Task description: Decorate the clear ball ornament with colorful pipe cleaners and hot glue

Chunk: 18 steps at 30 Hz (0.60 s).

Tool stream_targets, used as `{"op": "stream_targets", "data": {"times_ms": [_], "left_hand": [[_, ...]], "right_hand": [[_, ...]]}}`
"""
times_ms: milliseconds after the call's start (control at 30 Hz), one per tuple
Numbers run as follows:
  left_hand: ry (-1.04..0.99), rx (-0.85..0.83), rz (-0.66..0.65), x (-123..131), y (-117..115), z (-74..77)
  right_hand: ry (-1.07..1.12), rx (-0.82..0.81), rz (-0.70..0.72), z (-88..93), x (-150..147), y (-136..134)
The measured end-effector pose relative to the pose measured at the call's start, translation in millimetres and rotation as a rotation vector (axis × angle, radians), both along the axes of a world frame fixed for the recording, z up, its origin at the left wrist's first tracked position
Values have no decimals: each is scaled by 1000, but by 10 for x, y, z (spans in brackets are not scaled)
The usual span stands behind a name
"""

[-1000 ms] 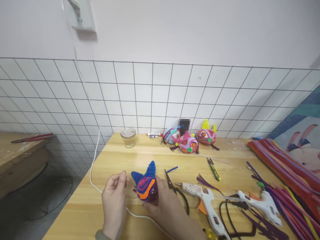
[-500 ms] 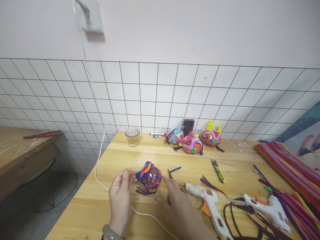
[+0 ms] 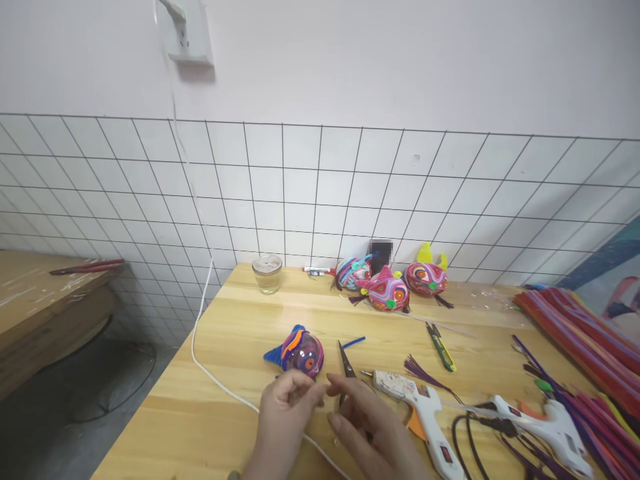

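In the head view my left hand [image 3: 290, 417] is in front of a fish-shaped craft [image 3: 303, 353]. Its thumb and fingertips are pinched together, and whatever they may hold is too small to make out. My right hand [image 3: 373, 427] faces it, index finger and thumb apart with nothing visible between them. The fish has a clear round body, an orange stripe and a blue tail; it lies on the table, its lower edge partly hidden by my left hand. Dark scissors [image 3: 345, 360] lie beside my right hand, which covers their handles.
A white glue gun [image 3: 400, 387] lies right of my hands, a second glue gun [image 3: 540, 423] beyond it. Green thread snips [image 3: 441, 348], finished fish [image 3: 386, 291] and a glass jar [image 3: 267, 273] stand or lie farther back. Pipe cleaners [image 3: 575, 347] are piled right. A white cable [image 3: 220, 380] crosses the table.
My left hand has left the fish's tail and moved right and toward me. My right hand has drawn back from the fish's side, so the hands are now close together.
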<state>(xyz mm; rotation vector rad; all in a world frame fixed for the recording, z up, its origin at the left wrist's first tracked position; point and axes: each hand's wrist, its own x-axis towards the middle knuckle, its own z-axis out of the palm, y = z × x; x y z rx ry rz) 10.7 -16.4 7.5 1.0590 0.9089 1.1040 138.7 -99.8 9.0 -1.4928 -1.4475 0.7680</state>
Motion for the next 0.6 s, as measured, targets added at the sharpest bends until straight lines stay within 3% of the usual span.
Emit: {"op": "stream_targets", "data": {"times_ms": [100,167,267,367,467,600], "left_hand": [[4,-20,-157,36,-73,7],[-50,-95,-368,47,-106,0],[-118,-151,-535,61,-135,-44],[-134,-127,-520,78,-147,-121],[-105,-80,-468,85,-165,-174],[-181,-133,-504,60,-192,-167]], "right_hand": [[-1,119,62,82,11,-47],[7,181,126,126,33,-58],[37,270,228,139,78,-51],[40,362,230,111,92,-45],[71,401,133,86,41,-61],[111,468,43,107,-23,-86]]}}
